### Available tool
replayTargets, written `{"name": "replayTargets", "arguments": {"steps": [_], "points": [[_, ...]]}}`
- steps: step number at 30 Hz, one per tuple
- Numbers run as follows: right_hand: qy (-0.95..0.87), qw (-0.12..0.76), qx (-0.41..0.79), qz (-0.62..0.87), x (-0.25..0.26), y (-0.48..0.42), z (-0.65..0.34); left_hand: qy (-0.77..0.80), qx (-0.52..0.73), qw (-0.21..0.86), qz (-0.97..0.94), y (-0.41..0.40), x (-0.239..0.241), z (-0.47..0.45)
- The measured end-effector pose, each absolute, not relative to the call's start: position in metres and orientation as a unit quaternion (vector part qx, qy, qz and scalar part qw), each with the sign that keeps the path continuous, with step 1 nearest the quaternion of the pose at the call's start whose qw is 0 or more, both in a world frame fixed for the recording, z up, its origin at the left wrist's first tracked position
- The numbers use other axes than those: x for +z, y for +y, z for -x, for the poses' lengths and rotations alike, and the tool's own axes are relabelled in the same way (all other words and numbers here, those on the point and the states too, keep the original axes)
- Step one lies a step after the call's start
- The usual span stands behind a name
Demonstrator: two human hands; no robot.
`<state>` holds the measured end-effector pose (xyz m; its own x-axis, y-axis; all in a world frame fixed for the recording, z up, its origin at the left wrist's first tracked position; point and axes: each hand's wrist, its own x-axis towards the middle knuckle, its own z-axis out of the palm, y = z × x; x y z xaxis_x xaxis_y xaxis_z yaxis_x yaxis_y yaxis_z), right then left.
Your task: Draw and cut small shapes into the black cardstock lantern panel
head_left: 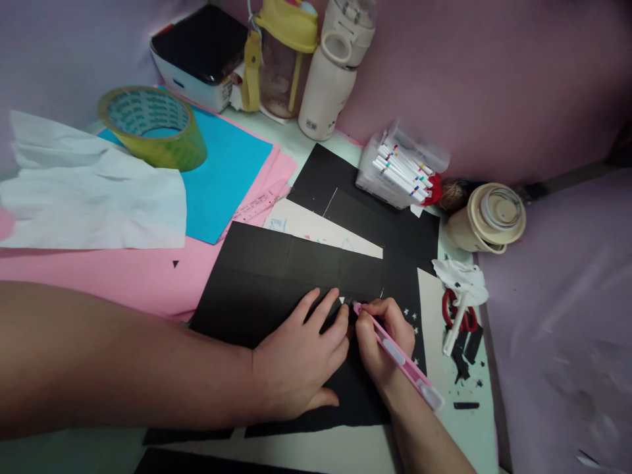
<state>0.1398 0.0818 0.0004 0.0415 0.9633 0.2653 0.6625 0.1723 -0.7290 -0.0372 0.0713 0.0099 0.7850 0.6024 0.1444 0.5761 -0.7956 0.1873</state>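
Black paper (pixel 257 276) with fold creases lies in front of me on the table. My left hand (pixel 306 355) rests flat on it, fingers spread. A pink craft knife (pixel 402 359) is gripped in my right hand (pixel 382 336) like a pen. Its tip touches the black paper just right of my left fingertips, beside a small white triangle (pixel 342 300). Small star shapes (pixel 415 322) show along the paper's right side. Beneath and behind lies another black sheet (pixel 316 174), with a white sheet (pixel 360 245) partly between.
On the left lie pink paper (pixel 123 276), a blue sheet (pixel 227 158), a tape roll (pixel 153 125) and white tissue (pixel 93 197). Bottles (pixel 328 85) and a marker box (pixel 402 168) stand behind. To the right are a cup (pixel 486 220), red-handled scissors (pixel 448 309) and black scraps (pixel 461 359).
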Motion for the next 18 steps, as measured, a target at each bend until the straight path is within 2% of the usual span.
{"name": "replayTargets", "arguments": {"steps": [18], "points": [[-0.613, 0.403, 0.186, 0.653, 0.0029, 0.0831, -0.1359, 0.318, 0.101, 0.06, -0.941, 0.0717, 0.009, 0.0366]]}}
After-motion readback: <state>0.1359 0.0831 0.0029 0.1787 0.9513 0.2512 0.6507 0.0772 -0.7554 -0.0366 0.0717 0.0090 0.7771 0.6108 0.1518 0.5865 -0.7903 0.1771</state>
